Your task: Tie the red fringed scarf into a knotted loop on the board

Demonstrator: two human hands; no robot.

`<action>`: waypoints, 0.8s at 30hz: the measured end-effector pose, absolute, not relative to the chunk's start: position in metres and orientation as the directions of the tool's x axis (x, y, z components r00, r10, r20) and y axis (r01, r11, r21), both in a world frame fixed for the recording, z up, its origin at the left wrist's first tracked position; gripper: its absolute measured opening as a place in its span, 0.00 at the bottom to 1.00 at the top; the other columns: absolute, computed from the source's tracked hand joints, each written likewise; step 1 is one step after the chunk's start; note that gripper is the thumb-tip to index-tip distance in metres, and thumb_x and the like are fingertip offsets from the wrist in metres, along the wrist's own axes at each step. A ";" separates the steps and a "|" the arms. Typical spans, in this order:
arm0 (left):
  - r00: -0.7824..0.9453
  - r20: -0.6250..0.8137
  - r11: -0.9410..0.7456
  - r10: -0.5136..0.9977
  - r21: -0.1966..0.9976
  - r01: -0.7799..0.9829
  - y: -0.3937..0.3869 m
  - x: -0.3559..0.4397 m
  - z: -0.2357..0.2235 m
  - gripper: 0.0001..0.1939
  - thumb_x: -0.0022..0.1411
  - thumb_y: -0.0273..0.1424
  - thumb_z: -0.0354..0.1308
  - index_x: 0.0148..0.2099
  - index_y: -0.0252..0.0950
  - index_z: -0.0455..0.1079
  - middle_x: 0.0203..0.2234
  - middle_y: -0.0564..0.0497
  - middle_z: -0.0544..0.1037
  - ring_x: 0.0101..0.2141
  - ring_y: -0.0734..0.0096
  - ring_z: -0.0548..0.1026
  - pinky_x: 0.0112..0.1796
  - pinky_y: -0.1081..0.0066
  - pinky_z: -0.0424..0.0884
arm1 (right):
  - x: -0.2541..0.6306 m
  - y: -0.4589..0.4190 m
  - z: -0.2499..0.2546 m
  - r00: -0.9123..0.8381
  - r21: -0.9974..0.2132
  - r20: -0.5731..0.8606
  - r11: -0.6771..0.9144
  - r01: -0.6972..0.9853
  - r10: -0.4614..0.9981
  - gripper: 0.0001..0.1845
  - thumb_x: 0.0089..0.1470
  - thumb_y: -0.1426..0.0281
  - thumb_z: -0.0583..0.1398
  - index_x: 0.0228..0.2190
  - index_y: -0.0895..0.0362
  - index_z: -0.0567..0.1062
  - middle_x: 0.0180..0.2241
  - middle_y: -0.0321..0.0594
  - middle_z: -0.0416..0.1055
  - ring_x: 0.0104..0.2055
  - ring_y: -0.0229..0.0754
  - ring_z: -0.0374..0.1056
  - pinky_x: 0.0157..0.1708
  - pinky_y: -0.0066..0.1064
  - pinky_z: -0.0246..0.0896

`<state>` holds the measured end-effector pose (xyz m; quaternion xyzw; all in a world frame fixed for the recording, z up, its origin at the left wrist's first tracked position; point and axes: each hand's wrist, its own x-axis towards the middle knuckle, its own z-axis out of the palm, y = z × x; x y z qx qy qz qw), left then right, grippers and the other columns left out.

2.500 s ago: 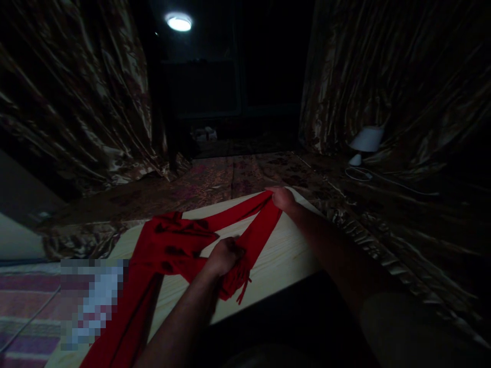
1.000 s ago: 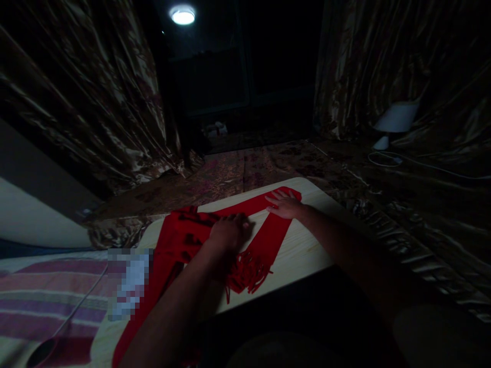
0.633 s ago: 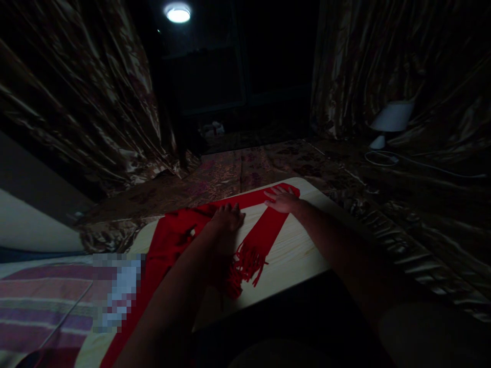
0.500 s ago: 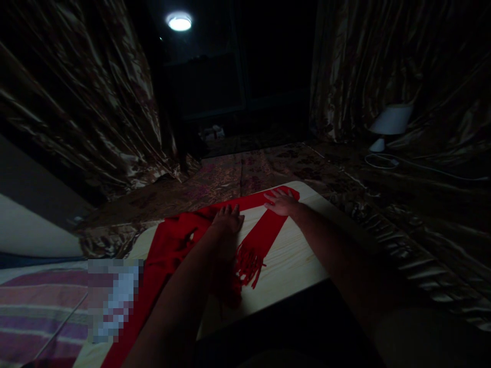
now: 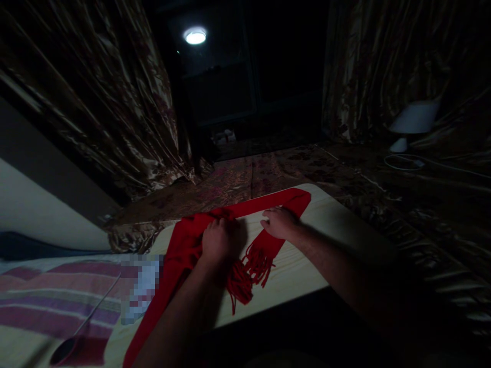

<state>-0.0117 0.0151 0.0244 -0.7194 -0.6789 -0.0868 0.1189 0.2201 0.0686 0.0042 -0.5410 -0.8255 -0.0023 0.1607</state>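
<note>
A red scarf (image 5: 264,199) with fringed ends lies on a pale wooden tabletop (image 5: 307,255). It runs along the far edge, folds back at the far right corner, and bunches at the left. My left hand (image 5: 217,240) is closed over the bunched part, its fingers bent down and their tips hidden. Resting on the folded-back strip, my right hand (image 5: 280,222) has its fingers slightly bent and its thumb apart. Two fringes hang loose on the wood between my forearms.
A striped cloth (image 5: 69,291) spreads at the left, with a dark round-ended object (image 5: 63,351) on it. A blurred-out pale item (image 5: 143,291) lies by the scarf. Patterned curtains (image 5: 153,102) hang behind. A white lamp (image 5: 416,117) with a cord stands at the right.
My right hand has come nearer from the scarf's far corner fold, down its strip. My left hand has drawn back a little, its fingers more bent. The view has shifted slightly left.
</note>
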 end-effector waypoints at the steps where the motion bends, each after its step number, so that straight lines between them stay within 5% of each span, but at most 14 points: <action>1: -0.002 0.283 0.017 0.959 -0.054 0.998 0.012 -0.017 0.020 0.20 0.65 0.43 0.53 0.50 0.32 0.68 0.42 0.37 0.76 0.45 0.49 0.75 0.44 0.58 0.70 | 0.216 0.065 0.001 -0.369 -0.174 0.264 0.420 0.890 0.891 0.17 0.61 0.61 0.57 0.44 0.57 0.80 0.45 0.48 0.78 0.49 0.49 0.70 0.52 0.37 0.60; 7: -0.160 0.300 0.164 0.940 0.012 0.986 0.008 -0.028 -0.008 0.27 0.66 0.49 0.50 0.53 0.30 0.65 0.44 0.34 0.76 0.47 0.46 0.75 0.43 0.59 0.70 | 0.214 0.060 -0.019 -0.366 -0.144 0.354 0.437 0.888 0.861 0.17 0.62 0.62 0.55 0.43 0.57 0.80 0.45 0.47 0.77 0.50 0.50 0.66 0.55 0.37 0.58; 14: -0.237 0.317 0.221 0.919 0.085 0.972 0.008 -0.024 -0.009 0.22 0.66 0.42 0.51 0.54 0.31 0.65 0.46 0.35 0.76 0.49 0.46 0.73 0.49 0.52 0.67 | 0.219 0.067 -0.027 -0.372 -0.163 0.393 0.462 0.872 0.841 0.15 0.61 0.65 0.56 0.41 0.56 0.81 0.44 0.44 0.77 0.48 0.48 0.66 0.54 0.35 0.58; 18: -0.249 0.264 0.215 0.932 0.151 0.965 0.007 -0.027 -0.009 0.20 0.65 0.34 0.51 0.57 0.32 0.63 0.47 0.35 0.76 0.50 0.49 0.73 0.47 0.58 0.68 | 0.219 0.071 -0.030 -0.385 -0.139 0.400 0.470 0.871 0.832 0.15 0.62 0.65 0.55 0.41 0.56 0.80 0.44 0.45 0.77 0.47 0.49 0.67 0.53 0.37 0.58; 24: -0.233 0.293 0.198 0.927 0.144 0.970 0.010 -0.032 -0.010 0.20 0.65 0.33 0.52 0.57 0.31 0.64 0.50 0.34 0.74 0.51 0.48 0.71 0.49 0.59 0.67 | 0.221 0.074 -0.032 -0.414 -0.110 0.390 0.488 0.866 0.823 0.15 0.62 0.65 0.55 0.40 0.56 0.80 0.45 0.47 0.77 0.48 0.50 0.67 0.52 0.37 0.59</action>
